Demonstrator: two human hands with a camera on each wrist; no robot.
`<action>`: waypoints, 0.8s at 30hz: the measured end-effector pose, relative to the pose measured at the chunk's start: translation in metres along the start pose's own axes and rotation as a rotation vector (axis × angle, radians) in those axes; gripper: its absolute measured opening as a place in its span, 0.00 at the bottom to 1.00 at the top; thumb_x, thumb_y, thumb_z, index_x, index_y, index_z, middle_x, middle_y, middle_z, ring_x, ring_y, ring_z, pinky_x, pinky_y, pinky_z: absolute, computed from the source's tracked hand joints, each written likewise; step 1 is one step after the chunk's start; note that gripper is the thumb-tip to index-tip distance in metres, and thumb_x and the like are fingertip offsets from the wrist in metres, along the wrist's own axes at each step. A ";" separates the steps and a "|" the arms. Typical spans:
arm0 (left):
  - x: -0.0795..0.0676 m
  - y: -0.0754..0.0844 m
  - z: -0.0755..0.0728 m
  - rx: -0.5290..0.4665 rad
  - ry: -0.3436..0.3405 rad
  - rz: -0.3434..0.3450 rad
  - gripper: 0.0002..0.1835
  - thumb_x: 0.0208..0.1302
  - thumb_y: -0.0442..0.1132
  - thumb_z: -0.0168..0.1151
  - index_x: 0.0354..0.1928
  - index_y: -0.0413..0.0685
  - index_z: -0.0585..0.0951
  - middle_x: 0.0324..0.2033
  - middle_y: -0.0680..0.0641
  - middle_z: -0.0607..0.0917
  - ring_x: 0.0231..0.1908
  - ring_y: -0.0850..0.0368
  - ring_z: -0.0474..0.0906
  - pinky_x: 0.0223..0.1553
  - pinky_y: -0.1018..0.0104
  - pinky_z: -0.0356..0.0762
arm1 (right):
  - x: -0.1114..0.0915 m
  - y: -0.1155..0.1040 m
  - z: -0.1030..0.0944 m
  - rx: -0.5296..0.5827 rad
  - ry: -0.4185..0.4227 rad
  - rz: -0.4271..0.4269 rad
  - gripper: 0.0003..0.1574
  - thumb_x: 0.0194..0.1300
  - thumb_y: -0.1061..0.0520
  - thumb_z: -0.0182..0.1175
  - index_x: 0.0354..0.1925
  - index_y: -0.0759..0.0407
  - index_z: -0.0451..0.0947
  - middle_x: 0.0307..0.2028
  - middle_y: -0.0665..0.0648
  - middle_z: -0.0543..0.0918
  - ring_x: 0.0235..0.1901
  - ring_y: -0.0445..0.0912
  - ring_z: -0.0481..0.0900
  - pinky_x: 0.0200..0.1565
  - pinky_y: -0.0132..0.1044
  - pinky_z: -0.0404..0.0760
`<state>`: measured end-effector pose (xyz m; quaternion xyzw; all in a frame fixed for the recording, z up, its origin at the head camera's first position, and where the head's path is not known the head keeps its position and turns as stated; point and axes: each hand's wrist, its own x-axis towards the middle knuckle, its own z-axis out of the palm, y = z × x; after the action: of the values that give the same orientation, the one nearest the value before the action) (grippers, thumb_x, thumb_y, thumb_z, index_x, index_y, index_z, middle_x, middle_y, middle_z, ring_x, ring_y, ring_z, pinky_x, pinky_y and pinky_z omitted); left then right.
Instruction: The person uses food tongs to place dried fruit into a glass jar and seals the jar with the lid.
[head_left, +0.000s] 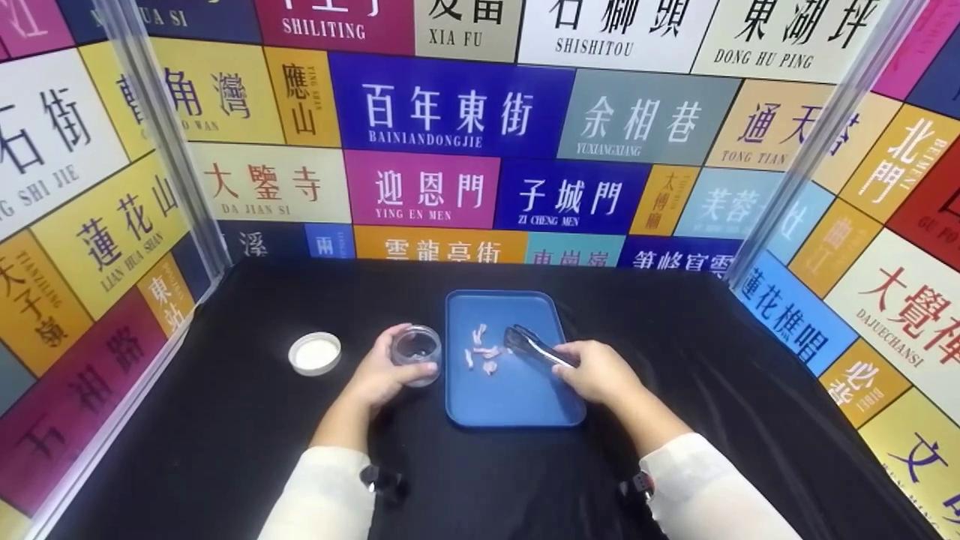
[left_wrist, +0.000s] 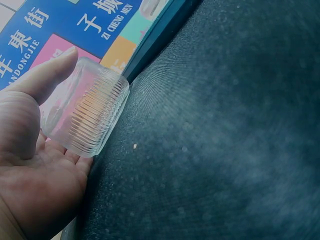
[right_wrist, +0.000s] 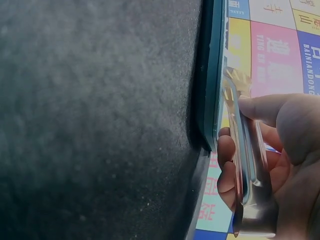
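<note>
My left hand [head_left: 384,375] grips a clear jar [head_left: 417,352] just left of the blue tray [head_left: 502,405]; its thumb lies along one side. In the left wrist view the jar [left_wrist: 85,110] has ribbed glass on its lower part. My right hand [head_left: 600,371] holds metal tongs [head_left: 536,346] over the tray, thumb on one arm and fingers curled about the other, as the right wrist view shows of the tongs [right_wrist: 250,170]. Several small pale pinkish pieces [head_left: 487,351] lie on the tray, left of the tongs' tips.
A round white lid [head_left: 315,353] lies on the black cloth [head_left: 247,420] to the left of the jar. Behind the table stands a wall [head_left: 450,105] of coloured panels with lettering. Clear corner posts [head_left: 176,135] rise at both sides.
</note>
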<state>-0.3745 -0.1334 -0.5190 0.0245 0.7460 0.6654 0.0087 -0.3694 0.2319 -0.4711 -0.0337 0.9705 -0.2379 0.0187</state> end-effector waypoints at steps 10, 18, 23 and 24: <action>0.002 -0.002 0.000 0.006 0.001 0.005 0.52 0.53 0.39 0.85 0.78 0.50 0.66 0.72 0.38 0.77 0.69 0.40 0.77 0.78 0.45 0.69 | -0.003 -0.005 0.001 0.019 0.017 0.032 0.24 0.76 0.47 0.65 0.67 0.46 0.84 0.65 0.59 0.86 0.58 0.56 0.86 0.67 0.60 0.82; 0.001 -0.003 0.000 0.028 0.008 0.003 0.53 0.53 0.40 0.85 0.79 0.49 0.66 0.73 0.39 0.76 0.71 0.40 0.76 0.80 0.45 0.66 | -0.004 -0.009 0.001 0.009 0.063 -0.015 0.23 0.77 0.48 0.64 0.67 0.48 0.84 0.64 0.59 0.87 0.61 0.58 0.85 0.68 0.62 0.81; 0.001 -0.001 0.000 0.035 0.007 -0.002 0.53 0.52 0.41 0.85 0.79 0.50 0.66 0.74 0.39 0.76 0.72 0.40 0.75 0.81 0.44 0.64 | -0.006 -0.015 -0.001 0.012 0.080 -0.034 0.23 0.77 0.47 0.65 0.66 0.47 0.85 0.64 0.59 0.87 0.62 0.58 0.84 0.68 0.62 0.80; 0.001 -0.001 0.000 0.033 0.006 -0.003 0.53 0.52 0.41 0.85 0.79 0.51 0.66 0.74 0.39 0.76 0.72 0.40 0.75 0.80 0.43 0.64 | -0.006 -0.017 -0.002 0.013 0.086 -0.038 0.23 0.77 0.47 0.65 0.66 0.46 0.85 0.64 0.59 0.87 0.62 0.58 0.84 0.68 0.61 0.80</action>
<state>-0.3754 -0.1336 -0.5199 0.0215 0.7568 0.6532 0.0070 -0.3622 0.2185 -0.4618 -0.0416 0.9680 -0.2459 -0.0275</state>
